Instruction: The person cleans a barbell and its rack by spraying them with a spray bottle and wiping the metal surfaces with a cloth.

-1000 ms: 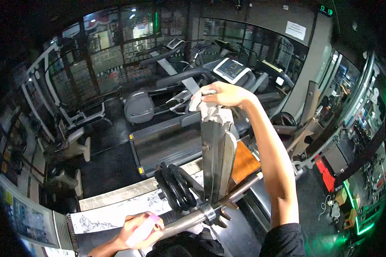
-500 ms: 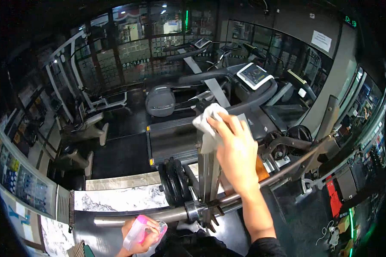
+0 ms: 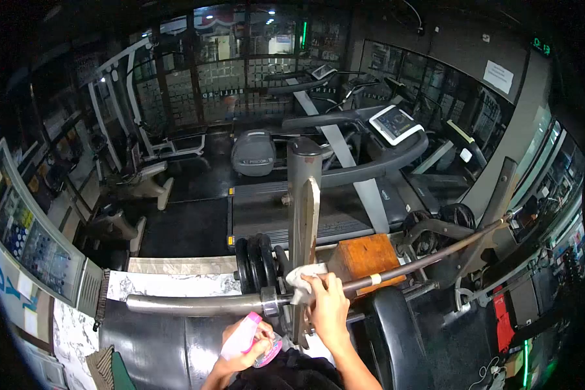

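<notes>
Right hand [image 3: 329,307], closed on a cloth [image 3: 302,275], presses the steel upright [image 3: 303,214], left hand [image 3: 257,349] clutching a spray bottle [image 3: 239,339]; firm, even strokes suit best.

- Glass wall [image 3: 208,92]: frosted letters, I read roughly "BILLIARD".
- Grey machine housing [image 3: 253,156]: small brand mark, too blurred for me.
- Green clock [image 3: 541,45]: digits unclear.
- Wall notice [image 3: 498,76]: print illegible.

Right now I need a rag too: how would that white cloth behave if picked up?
Probably floppy: the white cloth bunches under the right hand against the rack upright. Likely light, since one hand holds it. Unlikely to roll.
</notes>
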`<state>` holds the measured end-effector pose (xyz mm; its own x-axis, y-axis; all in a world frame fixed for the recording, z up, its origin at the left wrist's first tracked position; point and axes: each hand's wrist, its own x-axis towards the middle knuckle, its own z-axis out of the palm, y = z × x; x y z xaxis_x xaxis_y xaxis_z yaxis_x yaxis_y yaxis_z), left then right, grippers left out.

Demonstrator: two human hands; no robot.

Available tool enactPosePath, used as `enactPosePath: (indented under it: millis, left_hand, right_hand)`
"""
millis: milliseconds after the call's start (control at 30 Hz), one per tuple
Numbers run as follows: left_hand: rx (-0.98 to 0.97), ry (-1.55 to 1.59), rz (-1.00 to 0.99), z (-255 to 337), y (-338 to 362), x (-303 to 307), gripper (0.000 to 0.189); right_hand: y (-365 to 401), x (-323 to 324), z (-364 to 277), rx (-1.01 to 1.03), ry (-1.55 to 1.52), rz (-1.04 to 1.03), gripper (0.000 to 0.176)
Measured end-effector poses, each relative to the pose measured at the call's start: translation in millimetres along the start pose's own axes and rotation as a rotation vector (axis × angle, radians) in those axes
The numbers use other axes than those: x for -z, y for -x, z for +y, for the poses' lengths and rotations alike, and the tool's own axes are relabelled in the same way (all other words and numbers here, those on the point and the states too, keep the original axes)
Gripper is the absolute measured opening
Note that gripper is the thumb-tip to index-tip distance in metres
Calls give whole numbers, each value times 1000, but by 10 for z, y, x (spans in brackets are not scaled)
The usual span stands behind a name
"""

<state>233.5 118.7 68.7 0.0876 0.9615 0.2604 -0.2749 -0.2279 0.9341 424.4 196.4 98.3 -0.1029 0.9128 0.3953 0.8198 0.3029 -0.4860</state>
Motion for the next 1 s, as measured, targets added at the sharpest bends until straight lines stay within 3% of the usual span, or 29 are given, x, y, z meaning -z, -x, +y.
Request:
enactPosePath:
  millis: [100, 167, 233, 267, 300, 367, 400, 500, 567, 633, 700, 767, 867, 933, 1000]
  left_hand:
    - [-22, -135, -29, 30, 49, -21, 14]
    - [-19, -188, -20, 71, 121, -39, 14]
    - [-28, -194, 12, 56, 266, -59, 15]
    - [-53, -225, 34, 63, 347, -64, 14]
    - [-83, -259, 56, 78, 410, -70, 13]
    - [-98, -200, 72, 103, 568, -131, 12]
    - [-77, -165, 116, 102, 671, -163, 12]
    - [-43, -166, 185, 108, 951, -266, 13]
    - [8, -93, 214, 81, 1127, -362, 14]
    - [46, -86, 217, 76, 1293, -454, 14]
    - [-21, -55, 207, 43, 1435, -552, 13]
    - [-5, -19, 246, -8, 1579, -644, 14]
    - [10, 138, 301, -94, 1716, -765, 20]
    - [92, -116, 310, -108, 1753, -808, 28]
    - [19, -226, 264, -122, 1739, -838, 33]
  right_hand:
    - [73, -15, 70, 85, 154, -162, 36]
    - [78, -13, 138, 119, 144, -153, 46]
    - [37, 105, 151, 189, 187, -312, 39]
    - [65, 198, 173, 237, 203, -382, 23]
    - [81, 251, 247, 283, 167, -414, 20]
    - [29, 349, 337, 119, 79, -451, 21]
    - [20, 367, 403, 89, 76, -407, 23]
    - [56, 231, 295, 80, -229, 54, 25]
    - [109, -50, 269, 221, -139, -30, 34]
    - [180, -377, 290, 353, 65, 81, 41]
    - [279, -354, 290, 336, 50, 129, 41]
    - [373, -112, 283, 228, -77, -95, 45]
    - [489, 2, 470, 184, -205, -122, 42]
    - [488, 56, 596, 86, -368, -81, 31]
    - [542, 18, 793, -50, -529, -78, 23]
